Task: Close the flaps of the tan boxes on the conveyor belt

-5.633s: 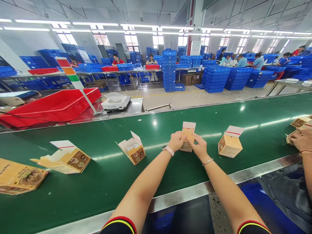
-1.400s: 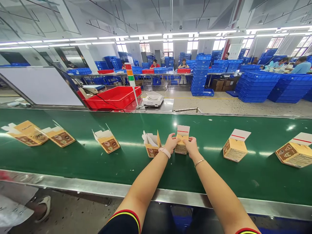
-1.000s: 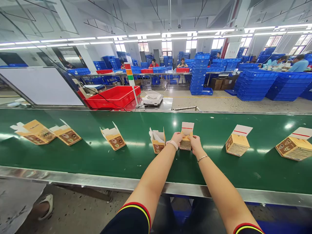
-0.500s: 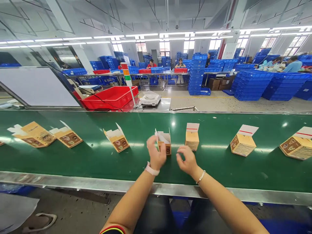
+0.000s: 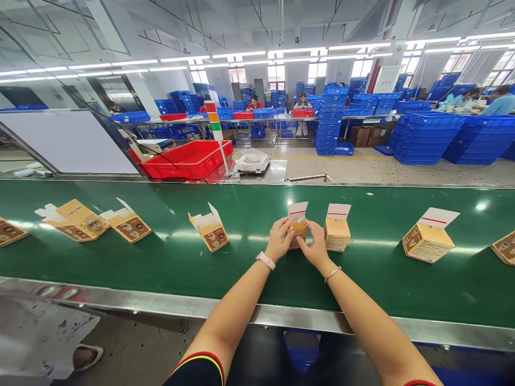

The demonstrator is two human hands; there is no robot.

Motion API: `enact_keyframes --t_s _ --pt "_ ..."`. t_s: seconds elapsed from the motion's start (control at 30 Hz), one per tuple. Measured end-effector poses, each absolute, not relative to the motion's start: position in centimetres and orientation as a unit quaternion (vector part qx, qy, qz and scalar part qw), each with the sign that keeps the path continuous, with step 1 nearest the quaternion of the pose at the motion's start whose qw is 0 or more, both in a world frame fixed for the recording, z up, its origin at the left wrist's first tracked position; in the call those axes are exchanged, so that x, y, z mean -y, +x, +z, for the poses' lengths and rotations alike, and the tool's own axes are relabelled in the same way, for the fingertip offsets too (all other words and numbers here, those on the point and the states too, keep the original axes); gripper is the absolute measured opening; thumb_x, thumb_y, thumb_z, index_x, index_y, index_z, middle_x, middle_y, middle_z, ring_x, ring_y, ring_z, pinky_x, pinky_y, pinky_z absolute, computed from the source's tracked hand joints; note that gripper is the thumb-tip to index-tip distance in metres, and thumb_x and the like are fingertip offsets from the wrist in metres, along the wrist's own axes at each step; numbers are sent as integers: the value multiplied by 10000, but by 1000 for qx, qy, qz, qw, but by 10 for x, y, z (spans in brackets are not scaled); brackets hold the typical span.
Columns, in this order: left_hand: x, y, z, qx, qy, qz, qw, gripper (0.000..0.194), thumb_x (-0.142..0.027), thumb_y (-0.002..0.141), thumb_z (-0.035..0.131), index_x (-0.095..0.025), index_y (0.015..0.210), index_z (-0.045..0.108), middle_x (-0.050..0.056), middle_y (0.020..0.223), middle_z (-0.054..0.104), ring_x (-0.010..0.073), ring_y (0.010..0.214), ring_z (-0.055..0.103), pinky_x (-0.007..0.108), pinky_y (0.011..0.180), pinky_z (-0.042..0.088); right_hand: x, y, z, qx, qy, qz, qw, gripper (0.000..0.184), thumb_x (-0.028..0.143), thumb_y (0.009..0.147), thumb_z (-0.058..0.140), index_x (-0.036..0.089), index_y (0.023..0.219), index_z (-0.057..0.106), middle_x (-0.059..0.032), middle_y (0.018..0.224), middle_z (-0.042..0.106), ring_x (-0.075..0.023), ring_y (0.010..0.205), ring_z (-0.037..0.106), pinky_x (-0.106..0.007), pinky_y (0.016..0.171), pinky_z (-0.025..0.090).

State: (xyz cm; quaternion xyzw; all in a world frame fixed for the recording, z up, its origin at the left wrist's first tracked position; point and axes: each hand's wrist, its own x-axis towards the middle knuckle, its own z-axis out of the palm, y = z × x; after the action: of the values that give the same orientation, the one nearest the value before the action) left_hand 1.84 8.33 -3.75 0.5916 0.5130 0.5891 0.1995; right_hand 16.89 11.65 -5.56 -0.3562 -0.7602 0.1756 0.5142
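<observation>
Both my hands grip a small kraft carton [image 5: 298, 228] standing on the green conveyor belt [image 5: 362, 284]. Its white lid flap with a red line stands up. My left hand [image 5: 279, 239] holds its left side, and my right hand [image 5: 316, 245] holds its right side. Just to the right stands a similar carton [image 5: 337, 234] with its lid raised. Further along the belt, a tilted carton [image 5: 427, 240] lies to the right. An open carton [image 5: 211, 230] and several flattened printed cartons [image 5: 78, 220] lie to the left.
A steel rail [image 5: 257, 315] runs along the belt's near edge. Beyond the far edge are a red crate [image 5: 185, 159], a white scale [image 5: 252, 163] and a signal tower [image 5: 214, 120]. Stacked blue crates [image 5: 426, 139] and seated co-workers [image 5: 499, 102] fill the floor behind.
My hands, apart and empty half a second ago, have closed on a carton. The cartons on the belt have shifted right, including the upright one my hands released.
</observation>
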Motion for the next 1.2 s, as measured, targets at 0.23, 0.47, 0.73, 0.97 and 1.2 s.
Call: enact_keyframes --t_s 0.23,0.47,0.73,0.97,1.2 --pt "-90 22 -41 -506 692 501 117 398 -418 866 503 -256 1199 649 113 1278 625 334 1297 398 518 1037 276 -135 194 -44 821 -283 235 437 532 381 692 717 202 1177 591 -142 1313 545 -307 1280 452 -520 1070 360" --pt "-109 40 -25 -518 647 524 195 204 -452 742 699 -269 651 714 92 816 710 337 1098 444 533 1004 296 -147 199 -37 718 -354 331 500 285 507 724 673 224 706 645 -67 943 650 -251 1015 591 -430 959 465" --pt "-117 55 -26 -562 498 577 320 167 -206 703 695 -211 856 626 68 1058 613 228 1052 541 409 1003 394 -160 189 -59 561 -507 336 561 332 413 628 692 232 786 463 -22 860 497 -195 790 555 -352 751 515" --pt "-138 85 -20 -578 388 517 498 203 -159 696 708 -166 841 566 71 771 650 205 726 632 361 717 519 -176 194 -67 509 -554 395 527 357 301 649 587 238 953 412 16 757 531 -168 591 570 -288 502 478" --pt "-108 87 -3 -571 389 572 442 241 -273 756 689 -167 935 568 122 978 646 235 935 624 378 863 485 -147 215 -54 511 -560 263 597 510 446 716 612 213 1114 392 -139 1148 488 -313 1147 493 -487 935 457"
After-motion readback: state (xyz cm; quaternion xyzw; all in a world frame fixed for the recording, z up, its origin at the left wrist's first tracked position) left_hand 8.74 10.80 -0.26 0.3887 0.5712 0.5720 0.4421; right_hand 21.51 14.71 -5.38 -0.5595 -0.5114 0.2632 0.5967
